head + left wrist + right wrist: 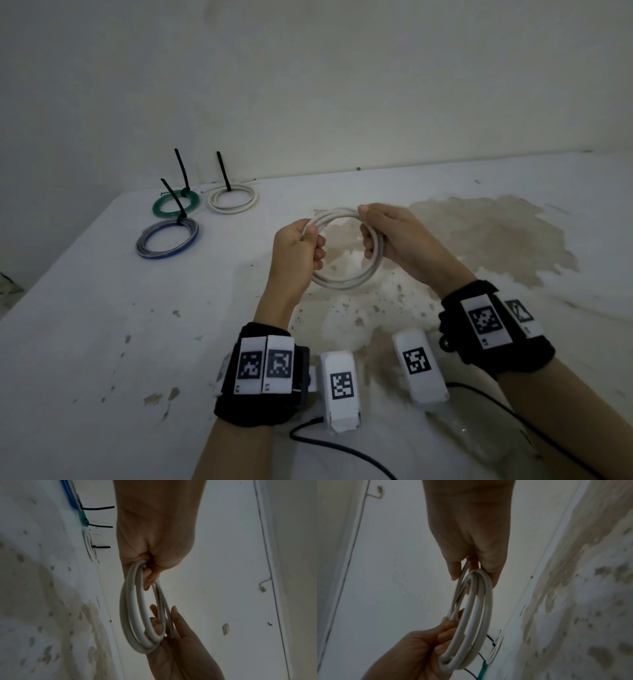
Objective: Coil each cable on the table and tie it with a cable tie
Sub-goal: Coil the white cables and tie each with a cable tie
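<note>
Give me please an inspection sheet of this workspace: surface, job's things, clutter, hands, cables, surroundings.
Surface: white table, stained brown and chipped.
Job's things: white coil held above the table, no tie on it; green coil, blue coil and tied white coil lie far left, each with a black tie.
Clutter: nothing seen.
Hands: left hand and right hand grip opposite sides of the white coil.
Cables: black lead runs from the wrist rigs.
Surroundings: bare pale wall.
</note>
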